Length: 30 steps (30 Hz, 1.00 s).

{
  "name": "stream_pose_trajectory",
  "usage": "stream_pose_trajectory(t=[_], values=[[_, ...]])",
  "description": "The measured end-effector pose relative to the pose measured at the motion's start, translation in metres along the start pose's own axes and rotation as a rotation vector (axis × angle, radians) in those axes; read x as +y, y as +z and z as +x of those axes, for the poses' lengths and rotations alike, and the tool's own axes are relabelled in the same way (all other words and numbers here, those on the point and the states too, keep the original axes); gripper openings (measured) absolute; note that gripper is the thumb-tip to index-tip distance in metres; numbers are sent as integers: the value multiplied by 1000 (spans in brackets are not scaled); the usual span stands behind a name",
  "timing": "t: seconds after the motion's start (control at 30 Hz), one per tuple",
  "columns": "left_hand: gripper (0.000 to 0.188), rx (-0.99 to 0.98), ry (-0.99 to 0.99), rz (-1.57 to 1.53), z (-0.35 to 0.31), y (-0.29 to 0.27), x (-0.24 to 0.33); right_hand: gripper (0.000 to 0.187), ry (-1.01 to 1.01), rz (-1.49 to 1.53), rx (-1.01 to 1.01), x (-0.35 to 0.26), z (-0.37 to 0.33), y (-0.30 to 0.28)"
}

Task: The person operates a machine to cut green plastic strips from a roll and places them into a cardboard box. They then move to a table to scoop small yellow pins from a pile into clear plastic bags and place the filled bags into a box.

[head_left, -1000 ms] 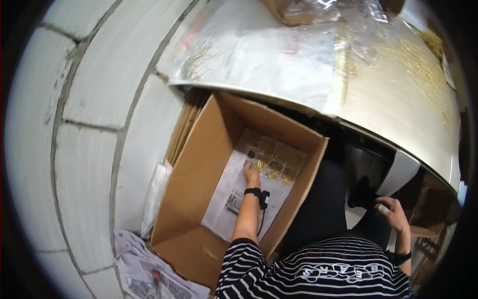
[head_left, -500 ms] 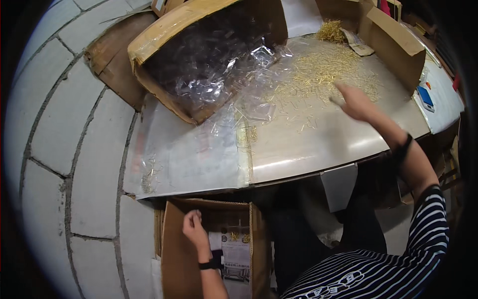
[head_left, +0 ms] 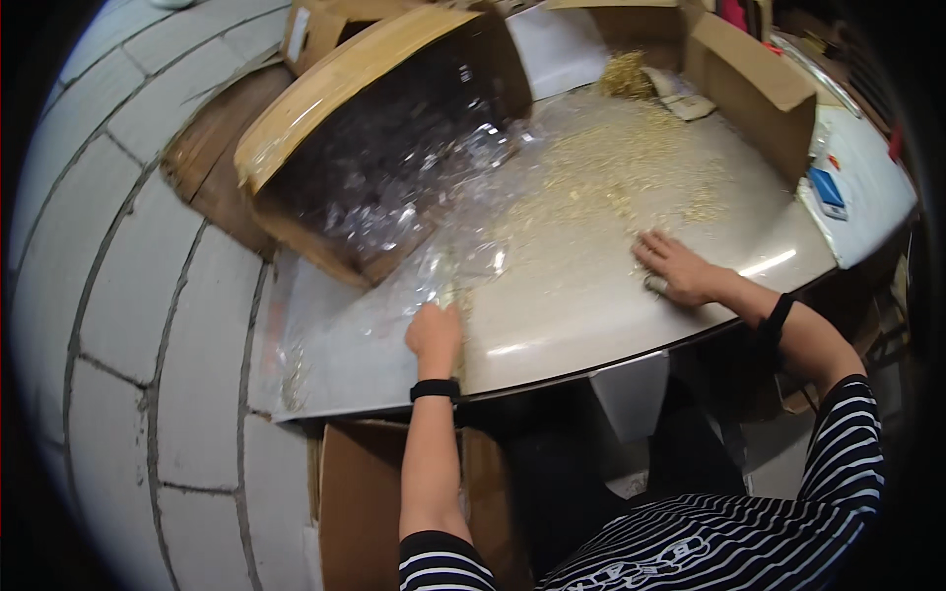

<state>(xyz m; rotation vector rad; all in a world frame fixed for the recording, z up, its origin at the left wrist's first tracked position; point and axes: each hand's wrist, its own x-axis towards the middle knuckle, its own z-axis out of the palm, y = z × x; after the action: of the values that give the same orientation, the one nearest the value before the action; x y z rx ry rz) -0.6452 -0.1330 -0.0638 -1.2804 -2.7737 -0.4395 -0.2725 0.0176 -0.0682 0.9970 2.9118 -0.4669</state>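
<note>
Block wall occupies the left side. Brown cardboard sheet leans beside it, next to the upper carton. The upper carton lies on its side on the bench, open toward the person, with clear plastic bags filling its interior and spilling out to the right over the bench surface. The lower carton stands below the front edge of the bench, partly covered by the left forearm.

The left hand is positioned over the front part of the bench, just beside the nearest spilled bags. Its fingers are curled; whether they grasp a bag cannot be determined. To the right, thin gold-coloured pieces are scattered across the bench, with a dense heap toward the rear.

The right hand is palm down at the near edge of the scattered pieces. Its fingers are extended and released, with a pale band on one digit. Cardboard panel borders the pieces on the right. Blue-and-white box rests beyond the panel, at the far right.
</note>
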Motion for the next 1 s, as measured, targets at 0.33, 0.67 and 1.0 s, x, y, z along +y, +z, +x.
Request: stream_pose_trajectory(t=[0.33, 0.67, 1.0], values=[[13, -108, -129, -847, -25, -6, 28, 61, 231, 65, 347, -17, 18, 30], [25, -344, -339, -1770, -124, 10, 56, 62, 179, -8, 304, -21, 28, 26], [35, -555, -415, -1921, -246, 2, 20, 51, 163, 695, 497, -40, -32, 11]])
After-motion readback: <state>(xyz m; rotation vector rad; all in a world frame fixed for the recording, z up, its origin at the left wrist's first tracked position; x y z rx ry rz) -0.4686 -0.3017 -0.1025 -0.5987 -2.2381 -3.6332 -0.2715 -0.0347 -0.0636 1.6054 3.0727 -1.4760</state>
